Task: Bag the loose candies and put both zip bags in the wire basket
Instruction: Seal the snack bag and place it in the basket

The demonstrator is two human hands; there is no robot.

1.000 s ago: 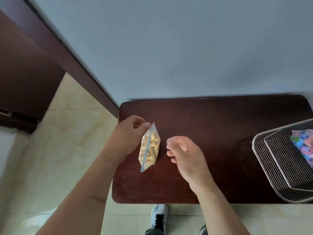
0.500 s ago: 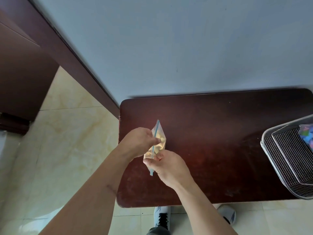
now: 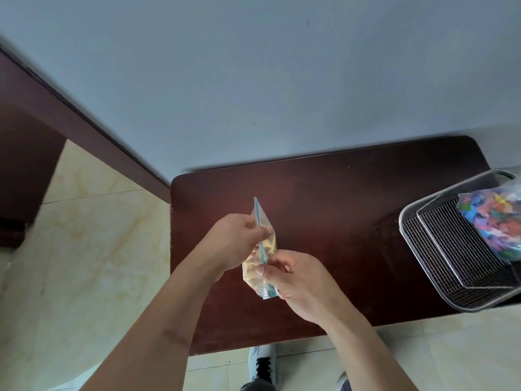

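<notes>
While both hands pinch the zip strip, the main risk is a partial seal: the left hand [image 3: 234, 244] grips the zip bag [image 3: 260, 256] near the upper part of the blue strip, the right hand [image 3: 298, 280] is closed on it lower down, and any stretch between them that isn't pressed shut would let candies spill on the way over. I can't tell from here whether the strip is fully closed.

Second risk: the bag is held in the air over the table [image 3: 324, 198], well apart from the wire basket [image 3: 439, 249]. It's thin, slick, clear film; a one-handed carry by the top edge could slip or pop the seal under the weight.

Third: the basket sits at the right table edge, looks tilted and partly overhanging. A hard drop on the near side could tip it, I think.

Materials:
- Bag: floppy clear plastic, blue zip line, pale yellow pieces inside, blurred, shape unclear.
- Basket: fine steel mesh, rounded rim, rigid. A second bag [image 3: 493, 221] of multicoloured pieces already lies in it.
- Table: dark glossy wood, rounded corners, no loose candies visible on it.
</notes>
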